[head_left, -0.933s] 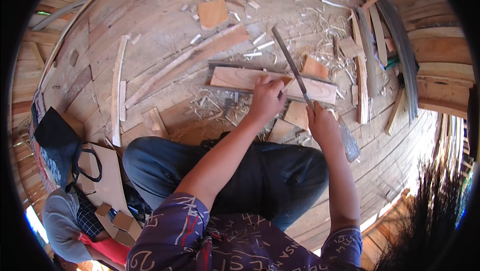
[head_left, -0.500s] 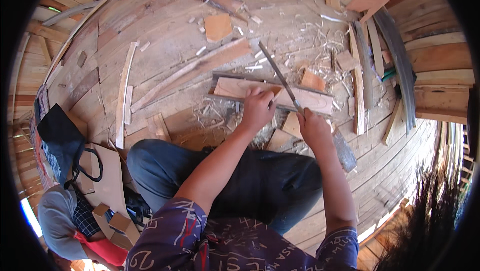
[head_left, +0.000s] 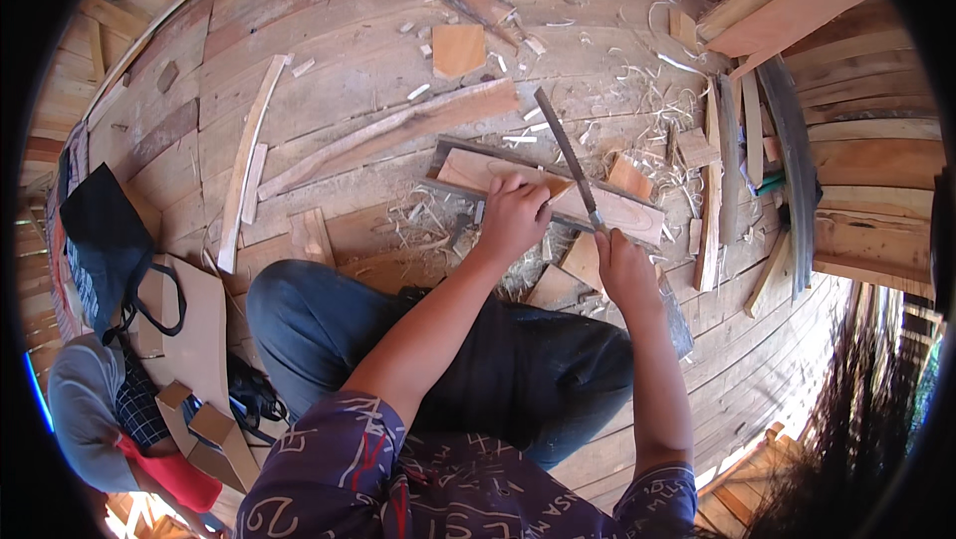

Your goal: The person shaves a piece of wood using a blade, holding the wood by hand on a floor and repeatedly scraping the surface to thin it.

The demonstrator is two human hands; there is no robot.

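A long knife (head_left: 568, 146) with a narrow dark blade is in my right hand (head_left: 627, 265), its fingers wrapped round the handle. The blade points away and slightly left, crossing above a pale wooden board (head_left: 622, 211). My left hand (head_left: 513, 215) rests over the middle of that board, fingers curled on a small wood piece (head_left: 558, 186) whose end sticks out toward the blade. Whether blade and piece touch, I cannot tell. Beneath the pale board lies a darker plank (head_left: 443, 149). Next to my right forearm, a grey flat blade-like tool (head_left: 675, 315) lies on the floor.
Shavings (head_left: 647, 101) and offcuts litter the plank floor. A long rough strip (head_left: 388, 131) lies beyond my left hand, a square wood block (head_left: 458, 51) farther off. Boards lean at right (head_left: 787, 171). At left are a black bag (head_left: 110, 240), cardboard (head_left: 194, 330) and another person (head_left: 85, 400).
The view has turned slightly, so the floor and board appear shifted. Both hands keep their grips, and the knife stays over the board near the small wood piece.
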